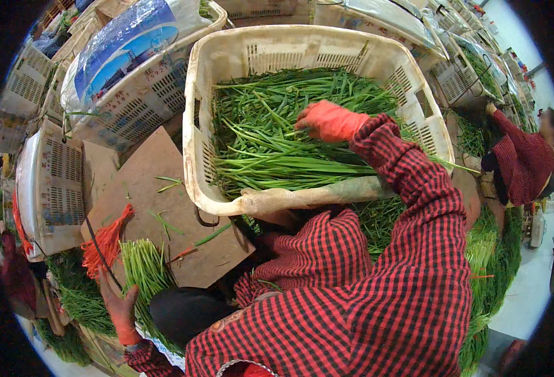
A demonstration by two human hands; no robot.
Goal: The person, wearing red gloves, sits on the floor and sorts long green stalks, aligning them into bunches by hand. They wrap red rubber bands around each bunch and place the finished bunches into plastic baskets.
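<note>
My right hand (331,121), in an orange-red glove, is on loose long green stalks (281,160) inside a large off-white plastic crate (319,35). Its fingers are bent down among the stalks, and what they grip is not clear. At the lower left, my left hand (119,301), in a similar stained glove, has its fingers apart beside a bundle of green stalks (145,264) with pale cut ends. A bunch of orange-red ties (107,242) lies just above that hand. The crate's near rim is wrapped in a whitish covering (310,195).
A brown board (163,188) with scraps lies left of the crate. More slatted crates (57,184) stand left and behind, some under plastic sheets. Heaped green stalks (489,264) lie at the right. A co-worker in a dark red top (524,160) reaches towards greens at the far right.
</note>
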